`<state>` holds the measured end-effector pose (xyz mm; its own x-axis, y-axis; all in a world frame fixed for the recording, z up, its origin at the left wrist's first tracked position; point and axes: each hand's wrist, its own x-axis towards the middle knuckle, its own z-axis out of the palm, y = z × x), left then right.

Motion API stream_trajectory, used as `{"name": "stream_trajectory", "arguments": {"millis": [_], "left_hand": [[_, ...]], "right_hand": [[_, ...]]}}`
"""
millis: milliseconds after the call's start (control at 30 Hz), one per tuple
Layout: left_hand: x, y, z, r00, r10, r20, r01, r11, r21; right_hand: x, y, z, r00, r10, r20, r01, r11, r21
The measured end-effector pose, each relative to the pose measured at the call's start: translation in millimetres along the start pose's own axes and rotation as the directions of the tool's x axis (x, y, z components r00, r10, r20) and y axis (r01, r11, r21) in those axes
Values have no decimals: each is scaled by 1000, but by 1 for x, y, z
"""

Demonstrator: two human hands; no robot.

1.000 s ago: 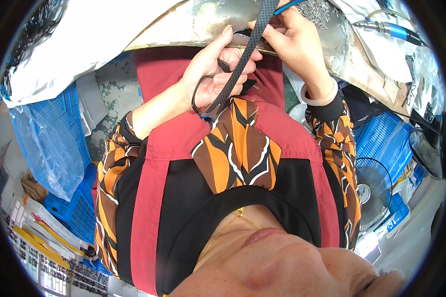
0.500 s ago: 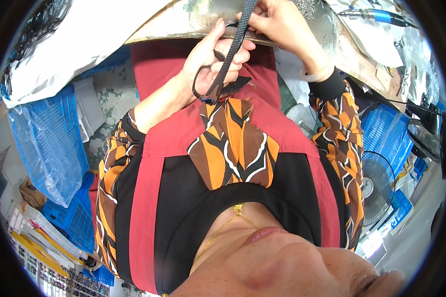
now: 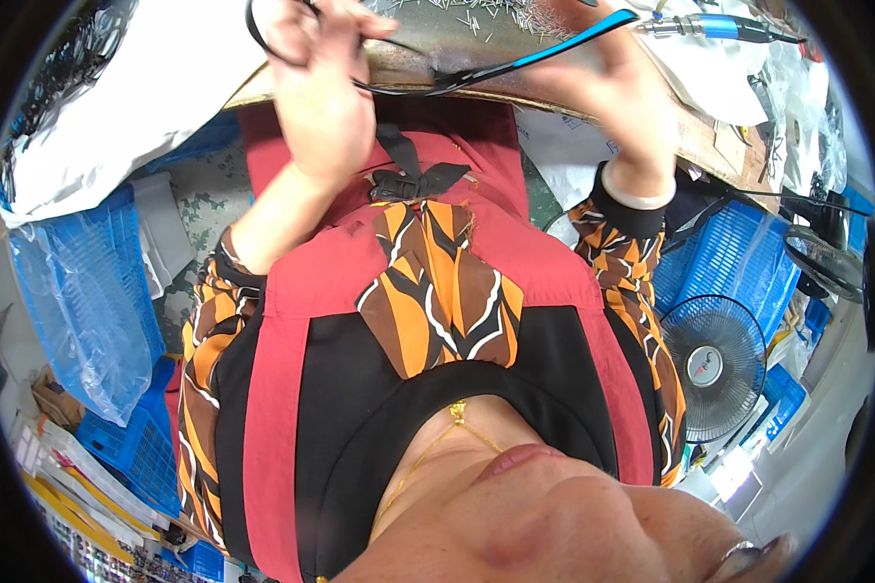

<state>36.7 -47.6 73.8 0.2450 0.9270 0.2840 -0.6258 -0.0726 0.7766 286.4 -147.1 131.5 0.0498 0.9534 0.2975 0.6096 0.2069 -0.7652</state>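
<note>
The left hand (image 3: 326,107) in the head view is raised at the upper edge, its fingers curled around the looped end of a thin, glossy black eyeglass-type frame with a bright blue inner face on its long arm (image 3: 486,75). The fingertips are partly cut off by the picture's edge. The frame's arm runs from the left hand toward the right, above the near edge of a worn, metal-topped workbench (image 3: 437,39), its blue end crossing in front of the right hand (image 3: 612,83). That hand is blurred, the thumb side pointing left, and I cannot tell whether it grips anything or touches the frame.

Loose, thin silver metal pins (image 3: 501,17) lie on the bench between the 2 hands. Just right of the right hand is a blue-and-silver pen-shaped tool (image 3: 719,26) with a dark rear end. A large white sheet (image 3: 165,97) covers the bench's left part. The person wears a dark red bib apron (image 3: 277,428); a black strap with a buckle (image 3: 394,185) lies on it below the hands. Blue plastic crates (image 3: 739,262) stand on both sides, and a round black wire-caged fan (image 3: 717,389) is at the lower right.
</note>
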Motion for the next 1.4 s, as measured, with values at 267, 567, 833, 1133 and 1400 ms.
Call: {"name": "stream_trajectory", "arguments": {"millis": [267, 567, 833, 1133, 1400], "left_hand": [[55, 20, -18, 890, -444, 107, 431, 739, -517], [42, 15, -25, 756, -518, 401, 629, 405, -663], [-32, 6, -11, 250, -825, 508, 968, 203, -147], [-34, -13, -8, 117, -857, 502, 985, 37, -166], [-42, -25, -14, 216, -747, 628, 961, 49, -273]], "right_hand": [[6, 144, -92, 559, -7, -829, -495, 799, -341], [19, 72, -18, 704, 228, -673, 454, 585, 673], [70, 18, 57, 674, 538, -507, 421, 285, 861], [77, 32, 68, 581, 514, -631, 314, 573, 757], [51, -12, 85, 677, 173, -715, 510, 590, 626]]}}
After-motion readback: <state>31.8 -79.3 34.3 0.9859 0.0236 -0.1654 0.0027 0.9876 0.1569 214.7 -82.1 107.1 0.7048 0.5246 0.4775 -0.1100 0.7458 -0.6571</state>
